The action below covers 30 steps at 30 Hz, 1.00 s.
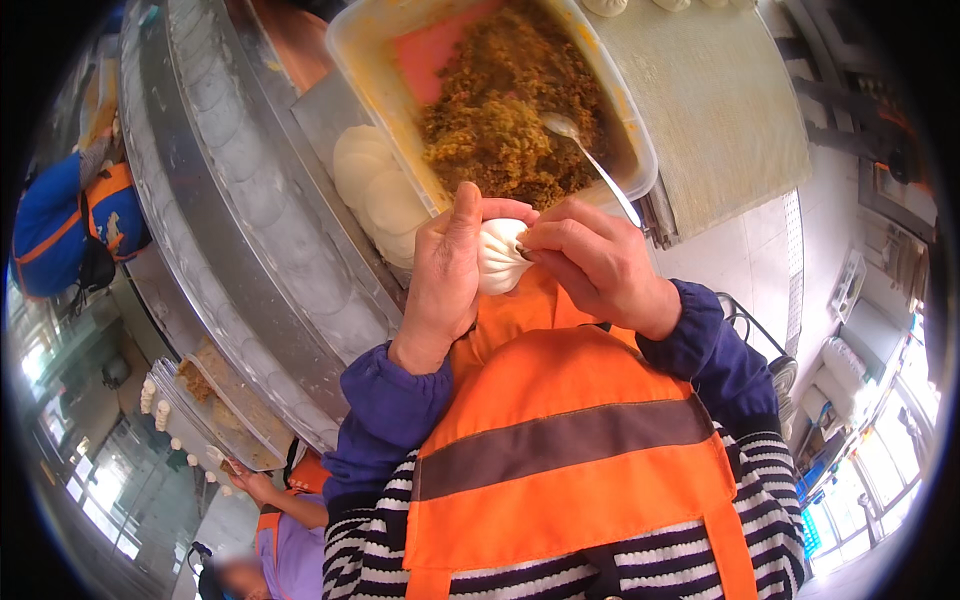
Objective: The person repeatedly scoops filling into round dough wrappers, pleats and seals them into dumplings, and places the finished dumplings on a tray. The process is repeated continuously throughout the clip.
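Note:
My left hand [444, 281] cups a round white dough bun [504, 255] whose wrapper is gathered into pleats. The fingertips of my right hand [600, 262] pinch the gathered opening, where a little dark filling shows. Just beyond both hands is a plastic tub [643, 161] of brown, crumbly filling [495, 135]. A metal spoon [611, 180] lies in it, its handle over the near rim. Left of the tub, flat round dough wrappers [390, 199] lie in an overlapping pile, partly hidden by my left hand.
A cloth-covered tray stack [697, 120] stands right of the tub, with white buns [604, 6] at its far edge. Long floury metal strips [277, 187] run along the left. Beyond them are a co-worker in blue and orange [75, 225] and another person [292, 517] beside a filling tray [240, 412].

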Each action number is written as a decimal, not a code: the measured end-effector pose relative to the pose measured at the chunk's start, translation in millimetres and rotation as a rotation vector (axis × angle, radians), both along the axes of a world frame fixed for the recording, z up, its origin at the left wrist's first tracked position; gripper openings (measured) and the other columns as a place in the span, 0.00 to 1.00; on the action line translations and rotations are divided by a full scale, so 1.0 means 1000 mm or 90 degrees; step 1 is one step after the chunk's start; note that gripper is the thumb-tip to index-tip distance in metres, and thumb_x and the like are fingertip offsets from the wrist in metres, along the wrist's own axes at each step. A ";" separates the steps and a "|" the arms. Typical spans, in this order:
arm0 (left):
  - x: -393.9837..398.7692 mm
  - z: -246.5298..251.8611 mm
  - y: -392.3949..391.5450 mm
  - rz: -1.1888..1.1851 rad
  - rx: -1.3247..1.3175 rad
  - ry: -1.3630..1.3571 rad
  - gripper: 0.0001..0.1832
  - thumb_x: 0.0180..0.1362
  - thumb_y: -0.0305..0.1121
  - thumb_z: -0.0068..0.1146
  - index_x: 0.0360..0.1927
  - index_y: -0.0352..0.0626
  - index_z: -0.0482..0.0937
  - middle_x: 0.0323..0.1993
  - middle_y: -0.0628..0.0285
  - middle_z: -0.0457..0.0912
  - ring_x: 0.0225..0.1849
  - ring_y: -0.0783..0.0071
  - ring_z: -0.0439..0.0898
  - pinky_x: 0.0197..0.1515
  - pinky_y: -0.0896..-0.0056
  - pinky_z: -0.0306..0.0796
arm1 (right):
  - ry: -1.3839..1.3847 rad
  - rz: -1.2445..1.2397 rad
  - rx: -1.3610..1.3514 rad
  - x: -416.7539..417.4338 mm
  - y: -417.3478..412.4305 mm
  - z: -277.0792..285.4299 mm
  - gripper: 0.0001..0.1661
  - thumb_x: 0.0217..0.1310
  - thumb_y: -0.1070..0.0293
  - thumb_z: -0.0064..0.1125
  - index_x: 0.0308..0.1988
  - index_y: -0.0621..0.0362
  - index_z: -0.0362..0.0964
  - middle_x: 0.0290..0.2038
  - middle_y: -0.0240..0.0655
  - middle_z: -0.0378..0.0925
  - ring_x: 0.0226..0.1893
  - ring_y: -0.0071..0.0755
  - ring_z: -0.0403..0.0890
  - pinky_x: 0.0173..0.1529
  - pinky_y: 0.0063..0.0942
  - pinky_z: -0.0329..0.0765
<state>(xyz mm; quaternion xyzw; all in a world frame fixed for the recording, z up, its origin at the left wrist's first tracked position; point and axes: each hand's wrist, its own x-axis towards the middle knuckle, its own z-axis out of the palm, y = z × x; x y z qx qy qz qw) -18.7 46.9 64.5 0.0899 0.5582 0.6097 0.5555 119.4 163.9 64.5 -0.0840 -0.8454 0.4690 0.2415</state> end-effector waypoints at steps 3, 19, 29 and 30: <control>-0.003 0.000 0.002 -0.019 -0.019 -0.027 0.34 0.74 0.58 0.35 0.35 0.36 0.80 0.27 0.65 0.80 0.26 0.83 0.77 0.28 0.81 0.73 | -0.046 0.033 -0.015 0.001 0.000 0.006 0.11 0.55 0.80 0.64 0.40 0.62 0.75 0.33 0.40 0.77 0.30 0.42 0.81 0.32 0.33 0.77; -0.002 -0.004 0.009 -0.024 -0.075 0.169 0.34 0.73 0.56 0.39 0.31 0.34 0.83 0.23 0.65 0.81 0.28 0.81 0.77 0.33 0.78 0.71 | -0.078 0.038 0.069 0.004 0.007 0.019 0.12 0.51 0.81 0.65 0.39 0.62 0.77 0.34 0.37 0.75 0.29 0.40 0.80 0.31 0.32 0.77; 0.003 -0.009 0.004 -0.063 0.002 -0.081 0.33 0.73 0.59 0.37 0.37 0.36 0.79 0.25 0.67 0.79 0.29 0.79 0.80 0.31 0.78 0.73 | -0.075 0.082 0.078 0.005 0.013 0.015 0.10 0.51 0.80 0.61 0.36 0.60 0.73 0.31 0.40 0.73 0.27 0.42 0.77 0.28 0.33 0.74; 0.005 -0.011 0.006 -0.034 0.011 -0.083 0.33 0.73 0.59 0.36 0.36 0.37 0.78 0.25 0.67 0.78 0.29 0.79 0.80 0.30 0.78 0.73 | -0.069 0.053 0.057 0.005 0.012 0.015 0.09 0.53 0.80 0.61 0.36 0.61 0.73 0.31 0.40 0.73 0.27 0.43 0.77 0.29 0.33 0.74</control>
